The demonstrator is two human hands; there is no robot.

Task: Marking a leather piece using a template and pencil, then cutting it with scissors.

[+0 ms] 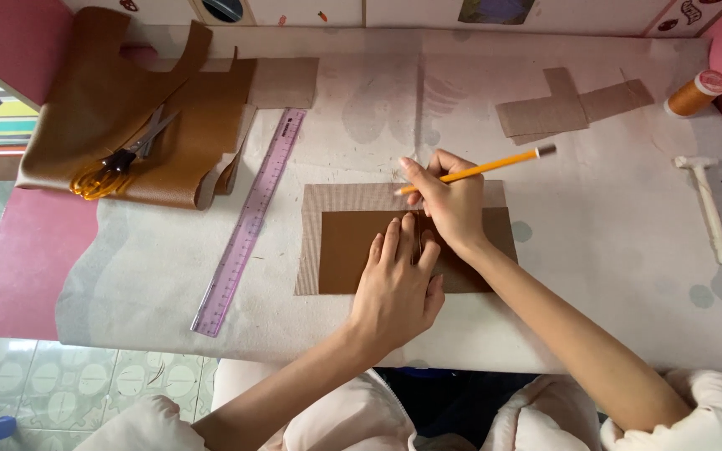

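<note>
Single view, head-worn camera. It looks steeply down and forward over the table (595, 250) from the person's seated position at the near edge. The far edge runs along the top of the frame, the near edge across the lower third, with the wearer's forearms and white sleeves entering from the bottom. Range is close: arm's reach, tabletop fills most of the frame. Tiled floor shows past the left edge. No second view, so no overlap.
</note>
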